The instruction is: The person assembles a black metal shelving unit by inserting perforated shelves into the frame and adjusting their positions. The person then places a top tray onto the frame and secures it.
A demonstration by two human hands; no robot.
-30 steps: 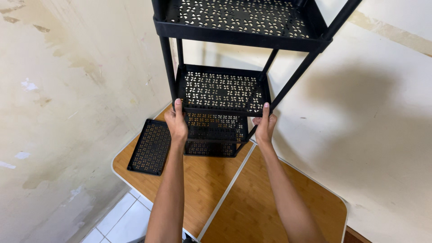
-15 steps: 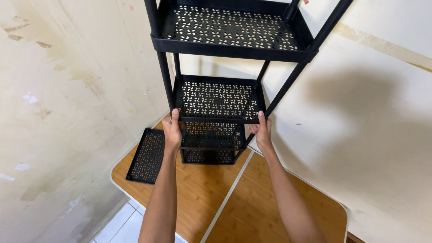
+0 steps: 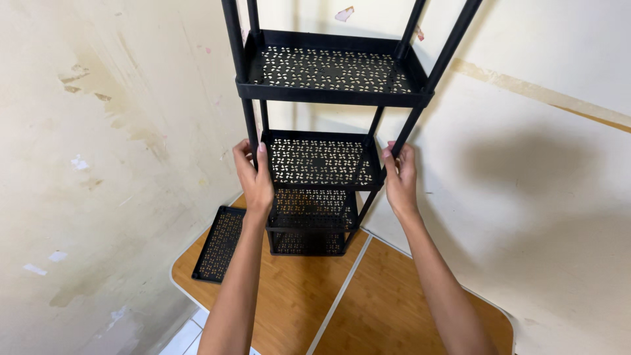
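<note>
Head view, read from left to right. A stained cream wall (image 3: 98,164) is filling the left side, and a strip of pale floor tile (image 3: 187,332) is showing at the bottom edge. A loose perforated black tray (image 3: 220,244) is lying flat on the left part of the wooden surface (image 3: 368,309), apart from the rack and not yet fitted to it.

The left hand (image 3: 253,177) is wrapping around the front-left post of the black tiered rack (image 3: 322,161), fingers curled closed on the post at the level of the second visible shelf. The rack is standing upright on the far corner of the surface, close against the corner where the two walls are meeting. Four perforated shelves are sitting in place between its four posts: an upper shelf (image 3: 332,69), the shelf between the hands, and two lower ones near the surface. The posts are running on past the top of the frame, so whatever is above the upper shelf is hidden.

The right hand (image 3: 401,174) is gripping the front-right post at the same height, fingers closed round it, thumb toward the shelf edge. Further right, the second wall (image 3: 545,164) is carrying the rack's shadow.

Judging by this arrangement, the assembly is appearing largely done, with four shelves mounted and both hands steadying the frame; the spare tray is remaining as the one piece visibly left over.
</note>
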